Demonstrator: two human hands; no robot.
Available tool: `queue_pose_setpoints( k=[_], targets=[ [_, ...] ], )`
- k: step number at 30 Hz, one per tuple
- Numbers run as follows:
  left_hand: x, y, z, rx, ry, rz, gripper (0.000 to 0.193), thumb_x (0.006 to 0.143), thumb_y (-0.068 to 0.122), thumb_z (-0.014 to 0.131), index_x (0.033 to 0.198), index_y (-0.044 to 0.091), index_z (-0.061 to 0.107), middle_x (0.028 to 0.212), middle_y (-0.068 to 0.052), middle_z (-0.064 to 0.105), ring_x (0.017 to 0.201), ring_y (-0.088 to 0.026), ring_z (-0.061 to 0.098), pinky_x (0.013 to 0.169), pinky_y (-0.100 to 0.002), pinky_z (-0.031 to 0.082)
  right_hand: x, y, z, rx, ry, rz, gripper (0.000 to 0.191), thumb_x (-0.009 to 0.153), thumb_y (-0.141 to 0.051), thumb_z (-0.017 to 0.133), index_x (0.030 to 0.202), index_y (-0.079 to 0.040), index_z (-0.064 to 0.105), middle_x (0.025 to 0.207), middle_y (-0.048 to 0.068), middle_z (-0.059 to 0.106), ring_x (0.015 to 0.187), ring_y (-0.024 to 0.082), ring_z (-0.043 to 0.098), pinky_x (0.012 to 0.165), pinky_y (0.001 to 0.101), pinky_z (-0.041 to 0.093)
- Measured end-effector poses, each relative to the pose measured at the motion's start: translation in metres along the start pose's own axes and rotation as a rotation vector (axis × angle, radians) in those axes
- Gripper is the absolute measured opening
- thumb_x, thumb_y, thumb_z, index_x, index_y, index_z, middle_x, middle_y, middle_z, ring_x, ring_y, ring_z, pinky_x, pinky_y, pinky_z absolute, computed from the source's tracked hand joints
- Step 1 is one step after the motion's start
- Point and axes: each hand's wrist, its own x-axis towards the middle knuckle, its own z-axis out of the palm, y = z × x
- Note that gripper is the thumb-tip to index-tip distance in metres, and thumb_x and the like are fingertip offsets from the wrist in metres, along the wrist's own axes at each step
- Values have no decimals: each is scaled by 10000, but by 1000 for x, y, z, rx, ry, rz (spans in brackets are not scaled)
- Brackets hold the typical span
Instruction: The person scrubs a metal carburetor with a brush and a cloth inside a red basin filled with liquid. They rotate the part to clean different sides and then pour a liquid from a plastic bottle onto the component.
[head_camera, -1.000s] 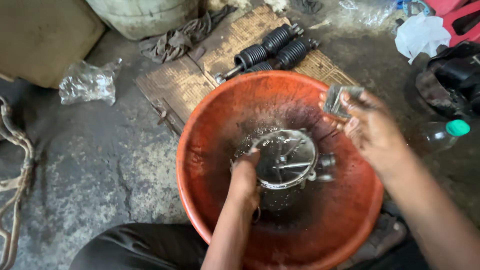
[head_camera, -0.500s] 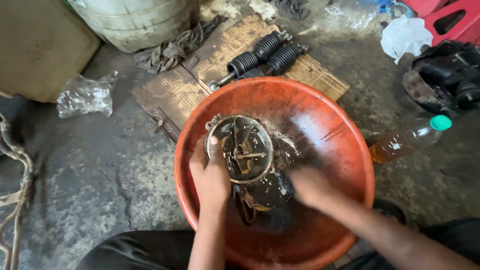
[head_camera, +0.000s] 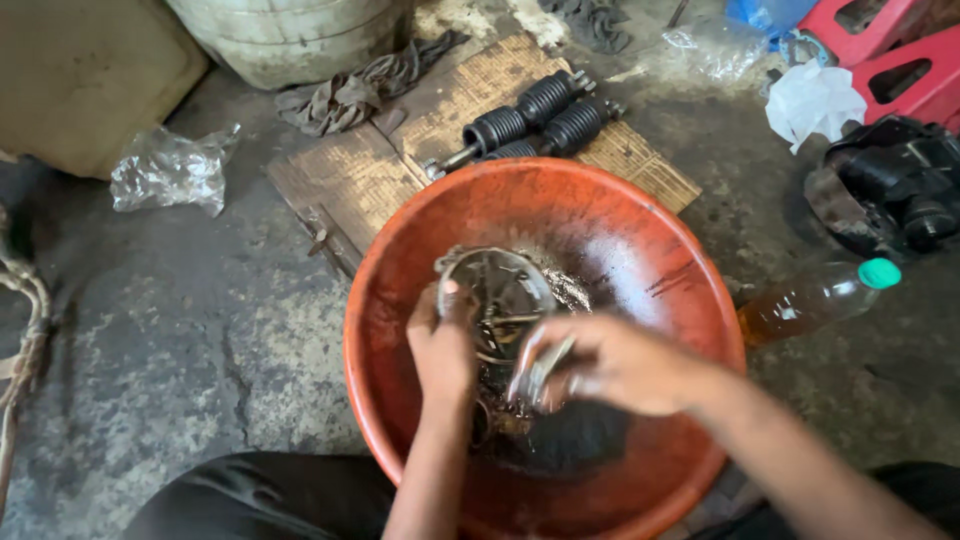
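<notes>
Head view looks straight down into the orange plastic basin (head_camera: 690, 260), where my left hand (head_camera: 443, 350) grips the rim of a round, greasy metal part (head_camera: 497, 292), tilted against the basin's far-left wall above a pool of dark liquid (head_camera: 575, 440). My right hand (head_camera: 610, 362) is closed around a small metal brush-like tool (head_camera: 543, 370); it is blurred, so I cannot tell exactly what it is. I judge the slick part could slip from my wet fingers and drop into the pool, splashing dirty liquid over the rim. Scrubbing hard could also skid the tool onto my left thumb. A bottle of amber fluid (head_camera: 815, 298) lies just beside the basin on the right, and a jolt could roll it.
</notes>
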Motion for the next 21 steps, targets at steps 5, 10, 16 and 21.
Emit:
queue_pose_setpoints(
  k=[5, 10, 16, 21],
  targets=[
    [-16, -11, 18, -113, -149, -53, 285, 1034, 228, 546, 1026, -6, 709, 842, 4, 636, 766, -98, 506, 694, -259, 435, -23, -53, -16, -444, 481, -322, 410, 871, 122, 652, 1240, -44, 718, 1125, 64, 792, 986, 142, 752, 885, 291, 608],
    [-26, -17, 32, -96, -206, -99, 305, 1038, 254, 561, 1084, 9, 737, 867, 24, 642, 802, -79, 506, 734, -248, 408, -28, -63, -12, -343, 694, -514, 336, 946, 167, 581, 1233, 20, 677, 1165, 121, 751, 1006, 150, 728, 905, 283, 615],
    [-35, -16, 33, -100, -304, -56, 286, 1019, 273, 565, 1069, 32, 710, 844, 47, 672, 767, -46, 550, 703, -213, 438, -41, -64, -17, -408, 853, -772, 193, 1011, 124, 591, 1173, 30, 638, 1128, 122, 732, 924, 148, 739, 830, 295, 643],
    [-36, -20, 34, -106, -314, -71, 284, 1040, 266, 571, 1020, 27, 723, 753, 65, 573, 656, -50, 428, 570, -239, 348, -71, -95, 3, -297, 886, -937, 202, 1007, -69, 672, 1195, -2, 644, 1077, 125, 724, 918, 171, 750, 893, 336, 662]
  ],
)
